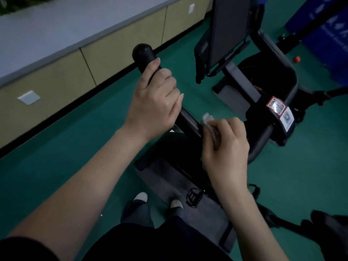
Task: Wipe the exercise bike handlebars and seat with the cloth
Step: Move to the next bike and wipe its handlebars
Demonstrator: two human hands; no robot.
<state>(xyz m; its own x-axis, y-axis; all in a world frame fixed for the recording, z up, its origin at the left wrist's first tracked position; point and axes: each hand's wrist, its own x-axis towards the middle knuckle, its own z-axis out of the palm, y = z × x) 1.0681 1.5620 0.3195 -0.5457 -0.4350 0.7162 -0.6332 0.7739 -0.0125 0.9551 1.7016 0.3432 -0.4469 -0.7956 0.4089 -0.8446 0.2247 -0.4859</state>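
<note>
Here the left hand [154,102] is curled round the handlebar [143,53] near its knob, and the right hand [226,147] clutches the cloth [207,119] against the bar just below. The risk, I judge: the cloth is bunched small, so strokes may miss the underside, and the stretch under the left hand will go unwiped unless that grip moves.

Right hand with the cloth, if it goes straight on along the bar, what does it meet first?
Likely the left hand, gripping the same handlebar just beyond the cloth; only bare bar lies between.
</note>
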